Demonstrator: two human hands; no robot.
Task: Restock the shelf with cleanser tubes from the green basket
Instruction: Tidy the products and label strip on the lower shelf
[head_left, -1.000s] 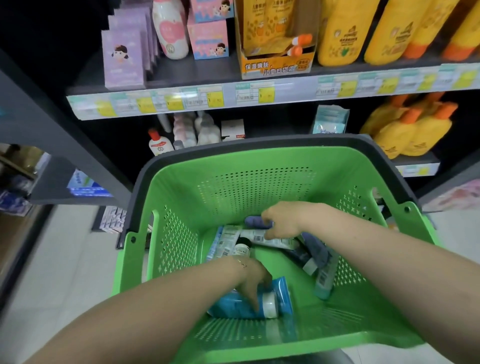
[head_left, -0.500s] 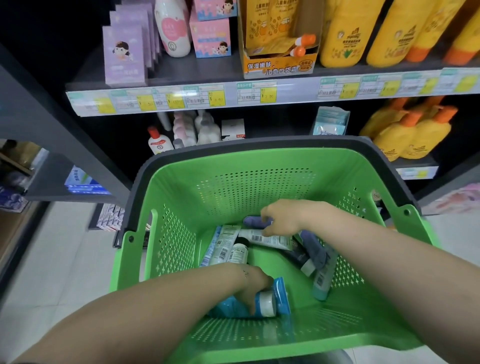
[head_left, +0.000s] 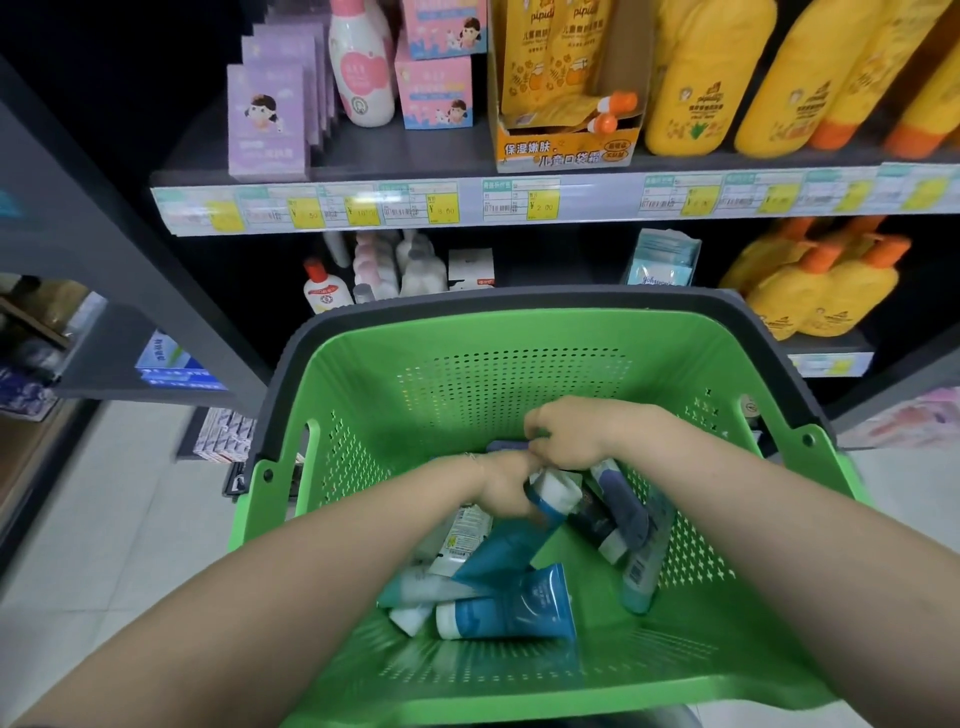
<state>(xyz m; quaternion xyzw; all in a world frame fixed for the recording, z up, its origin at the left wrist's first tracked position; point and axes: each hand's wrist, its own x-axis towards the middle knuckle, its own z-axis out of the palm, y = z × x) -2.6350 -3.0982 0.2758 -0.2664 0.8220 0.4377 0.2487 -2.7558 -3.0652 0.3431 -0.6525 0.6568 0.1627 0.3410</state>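
Observation:
The green basket (head_left: 467, 379) with a dark grey rim stands in front of the shelf (head_left: 426, 156). Several cleanser tubes lie in its bottom: a blue tube (head_left: 511, 608) near the front, a teal-and-white tube (head_left: 426, 590) beside it, dark grey tubes (head_left: 623, 514) at the right. My left hand (head_left: 506, 483) is shut on a blue tube with a white cap (head_left: 540, 514), its cap end raised. My right hand (head_left: 563, 434) sits just behind, fingers curled on a dark tube (head_left: 506, 446) that is mostly hidden.
The upper shelf holds purple boxes (head_left: 267, 119), a pink-and-white bottle (head_left: 361, 67), an orange display carton (head_left: 563, 140) and yellow bottles (head_left: 696, 88). Price tags (head_left: 436, 205) line its edge. The lower shelf (head_left: 826, 343) has small bottles (head_left: 322, 288) and more yellow bottles (head_left: 826, 283). Pale floor tiles (head_left: 104, 519) lie to the left.
My left hand moved from the front of the basket to the middle, next to my right hand, and gripped a blue tube there. The front blue tube lies released.

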